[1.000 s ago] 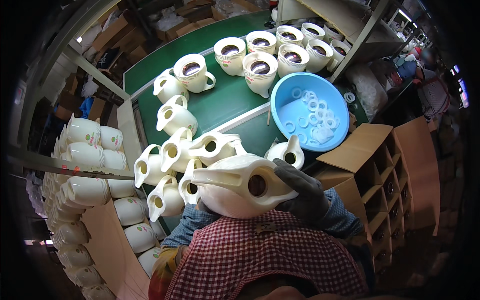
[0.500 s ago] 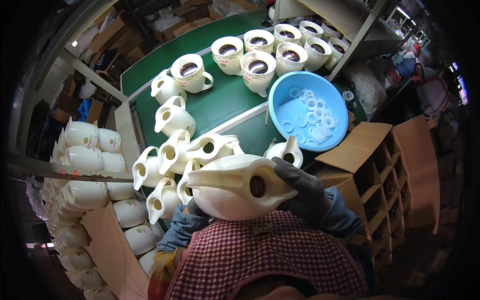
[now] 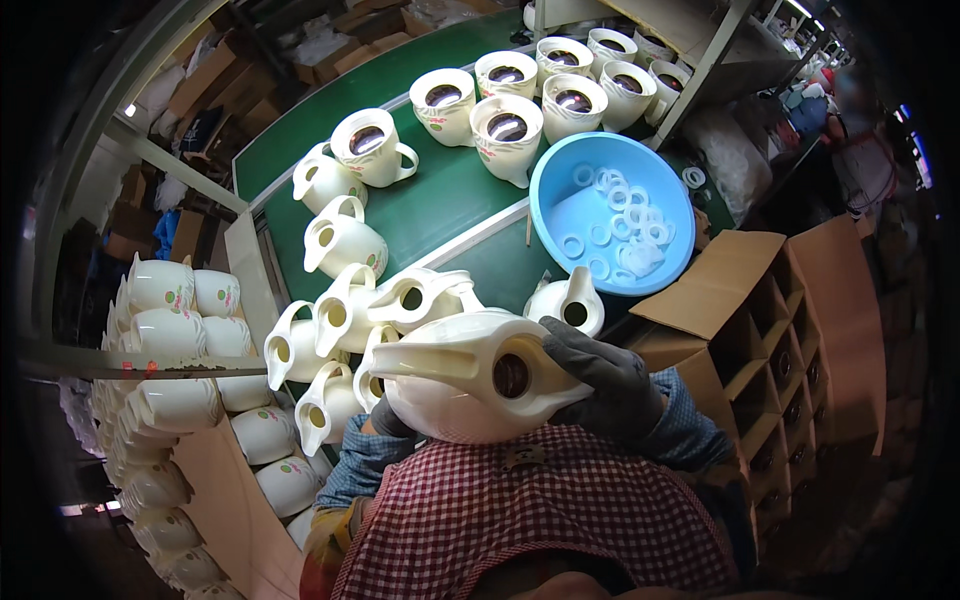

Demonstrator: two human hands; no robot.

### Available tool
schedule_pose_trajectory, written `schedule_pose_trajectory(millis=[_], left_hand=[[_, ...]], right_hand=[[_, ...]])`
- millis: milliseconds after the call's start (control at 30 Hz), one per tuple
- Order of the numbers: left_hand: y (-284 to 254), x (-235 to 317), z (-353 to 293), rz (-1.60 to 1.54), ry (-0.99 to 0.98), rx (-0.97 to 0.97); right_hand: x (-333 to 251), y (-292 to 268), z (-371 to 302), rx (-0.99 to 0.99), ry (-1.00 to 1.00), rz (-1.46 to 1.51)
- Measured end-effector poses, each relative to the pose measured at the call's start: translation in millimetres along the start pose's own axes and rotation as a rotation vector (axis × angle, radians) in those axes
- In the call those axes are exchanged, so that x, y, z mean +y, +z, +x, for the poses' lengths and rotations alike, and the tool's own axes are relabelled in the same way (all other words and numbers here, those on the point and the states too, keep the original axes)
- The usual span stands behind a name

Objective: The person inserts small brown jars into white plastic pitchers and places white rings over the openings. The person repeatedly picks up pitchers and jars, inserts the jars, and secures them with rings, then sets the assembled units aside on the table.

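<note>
A cream plastic jug [image 3: 450,405] with a long handle and a round dark opening lies tilted in front of my chest, between both hands. My right hand [image 3: 605,380], in a grey glove, is closed on its right end, fingers over the top edge. At its left end, my left hand [image 3: 392,420], also gloved, grips the lower side; the jug hides most of its fingers. Just beyond stand several similar cream jugs [image 3: 338,314] with open tops, on the near left of the green table. One more jug [image 3: 565,302] stands behind my right hand.
A blue basin [image 3: 560,215] of white rings sits at the right of the green work surface [image 3: 430,205]. Several cream jugs [image 3: 507,128] with dark openings stand farther back. An open cardboard box [image 3: 715,285] with dividers is at right; stacked cream jug bodies [image 3: 170,335] fill the left.
The view has shifted slightly, so the table and its contents appear a little farther left. Both hands keep holding the jug in nearly the same pose.
</note>
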State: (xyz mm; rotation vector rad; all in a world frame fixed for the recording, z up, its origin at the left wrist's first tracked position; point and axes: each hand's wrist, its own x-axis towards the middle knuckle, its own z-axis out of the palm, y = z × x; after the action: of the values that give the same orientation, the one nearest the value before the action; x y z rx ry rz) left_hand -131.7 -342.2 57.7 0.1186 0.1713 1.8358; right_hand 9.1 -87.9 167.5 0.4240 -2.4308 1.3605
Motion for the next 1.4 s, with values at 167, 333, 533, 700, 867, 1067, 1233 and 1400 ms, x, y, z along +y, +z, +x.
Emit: schedule_pose_trajectory(millis=[167,333,533,700,867,1067,1233,1400], left_hand=[[-8.4,0.9,0.6,-0.305,-0.025,-0.085],[14.6,11.4,1.4,0.36,-0.01,0.138],[16.8,14.7,-29.1,0.167,0.354,0.238],[22.5,67.7,-45.6,0.657,0.388,0.517],[31.8,178.3,27.3,1.597,0.492,0.457],[-51.0,211.0,168.7,2.661,0.23,0.413],[-90.3,225.6,205.0,2.82,-0.121,0.522],[-89.3,228.5,209.9,2.815,-0.171,0.411]], right_hand=[[4.8,-1.2,0.6,-0.005,-0.043,0.036],[6.8,-4.9,0.9,-0.017,0.006,0.028],[26.5,2.6,0.6,0.035,-0.042,0.047],[52.9,1.7,20.0,0.058,-0.049,0.012],[52.6,-22.9,5.0,0.148,0.051,-0.121],[35.8,-31.5,-44.5,-0.099,0.406,0.064],[12.2,-39.4,-131.2,-0.191,1.025,0.152],[18.0,-42.6,-245.2,-0.259,1.049,0.095]])
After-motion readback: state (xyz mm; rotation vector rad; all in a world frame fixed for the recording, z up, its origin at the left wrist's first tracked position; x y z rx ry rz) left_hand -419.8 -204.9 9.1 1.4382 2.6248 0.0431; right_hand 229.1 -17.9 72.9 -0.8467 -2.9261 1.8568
